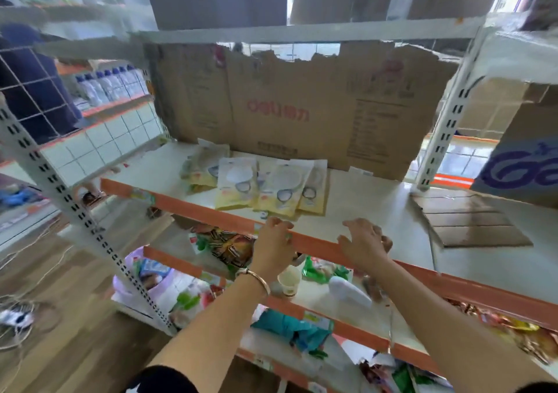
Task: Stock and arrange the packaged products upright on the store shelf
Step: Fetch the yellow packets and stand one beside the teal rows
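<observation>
Several flat yellow-and-white product packets (265,185) lie overlapping on the white shelf (371,208), near its front edge and left of centre. More packets (202,166) lie tilted behind them at the left. Both my hands are at the shelf's orange front rail (187,208). My left hand (273,241) rests on the rail with its fingers bent over the edge, just below the packets. My right hand (363,241) hovers at the rail further right, fingers relaxed, holding nothing.
A torn cardboard sheet (302,105) stands against the shelf's back. A flat cardboard piece (471,220) lies at the right, beside a box with purple print (522,169). Lower shelves hold snack bags (226,247), a paper cup (289,279) and other goods. A white upright post (60,190) stands at left.
</observation>
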`<state>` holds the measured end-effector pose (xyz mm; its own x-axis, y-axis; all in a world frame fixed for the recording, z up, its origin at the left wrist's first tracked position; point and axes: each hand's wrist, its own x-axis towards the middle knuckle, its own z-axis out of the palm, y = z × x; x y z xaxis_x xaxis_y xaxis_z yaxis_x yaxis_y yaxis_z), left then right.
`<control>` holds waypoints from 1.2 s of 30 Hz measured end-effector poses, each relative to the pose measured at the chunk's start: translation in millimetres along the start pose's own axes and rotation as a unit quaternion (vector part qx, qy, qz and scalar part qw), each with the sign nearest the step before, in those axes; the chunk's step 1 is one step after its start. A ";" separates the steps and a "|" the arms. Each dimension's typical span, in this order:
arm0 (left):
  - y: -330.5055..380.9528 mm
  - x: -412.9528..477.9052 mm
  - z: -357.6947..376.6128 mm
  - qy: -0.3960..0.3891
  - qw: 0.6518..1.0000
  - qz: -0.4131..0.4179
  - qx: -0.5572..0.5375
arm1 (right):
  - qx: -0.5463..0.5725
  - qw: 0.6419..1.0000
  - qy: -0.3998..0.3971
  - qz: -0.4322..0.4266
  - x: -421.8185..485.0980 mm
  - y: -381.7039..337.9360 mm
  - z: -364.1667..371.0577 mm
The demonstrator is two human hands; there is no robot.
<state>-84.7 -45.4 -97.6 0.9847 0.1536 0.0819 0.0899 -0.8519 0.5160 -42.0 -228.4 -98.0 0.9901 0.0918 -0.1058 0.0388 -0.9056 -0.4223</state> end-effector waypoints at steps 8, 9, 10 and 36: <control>-20.1 48.8 -0.7 0.008 1.000 -0.014 0.026 | 0.425 0.890 -0.054 0.155 54.0 -37.8 13.8; -20.2 53.4 0.1 0.005 0.999 -0.015 0.032 | 0.469 0.860 -0.052 0.193 61.9 -39.6 14.3; -20.6 58.0 1.0 0.003 0.999 -0.014 0.039 | 0.507 0.831 -0.055 0.223 67.6 -40.6 14.0; -7.8 58.8 -15.2 0.009 0.992 0.085 0.095 | 0.422 0.854 -0.240 0.187 60.1 -13.6 -37.5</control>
<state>-29.8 -22.2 -83.8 0.9853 0.0077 0.1709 -0.0489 -0.9446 0.3244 22.1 -226.0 -64.8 0.7350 0.2036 -0.6468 -0.5799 -0.3055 -0.7552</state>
